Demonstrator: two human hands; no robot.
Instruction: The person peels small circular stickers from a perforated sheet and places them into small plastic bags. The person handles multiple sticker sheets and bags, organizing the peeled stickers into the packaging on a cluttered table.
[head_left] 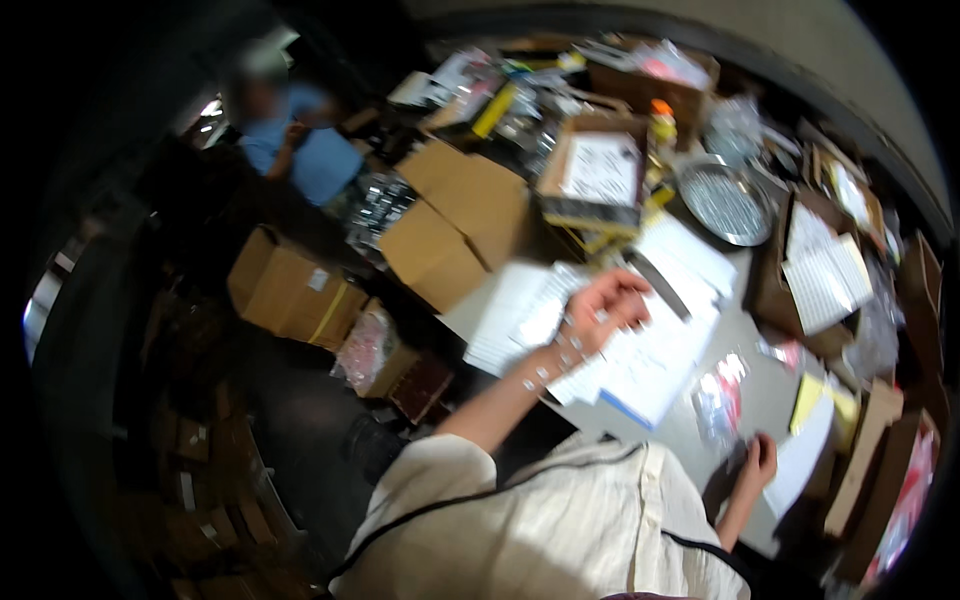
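My left hand (607, 305) is over loose white papers (655, 365), its fingers curled. Right by its fingertips is a dark, curved, blade-like strip (662, 287); whether the fingers grip it or it lies on the paper is unclear. Small white spots dot that wrist. At the table's near right edge, my right hand (762, 460) is low with bent fingers; anything inside them is hidden. Clear plastic packets with some pink (720, 400) lie just beyond it, and a white sheet (803, 460) is beside it.
Across the table stand a carton with a white label (600, 170), a round metal tray of small pieces (727, 203) and an orange-capped bottle (662, 120). Open cardboard boxes (450, 225) are at the left, more boxes (875, 470) at the right. A person in blue (310, 150) is far left.
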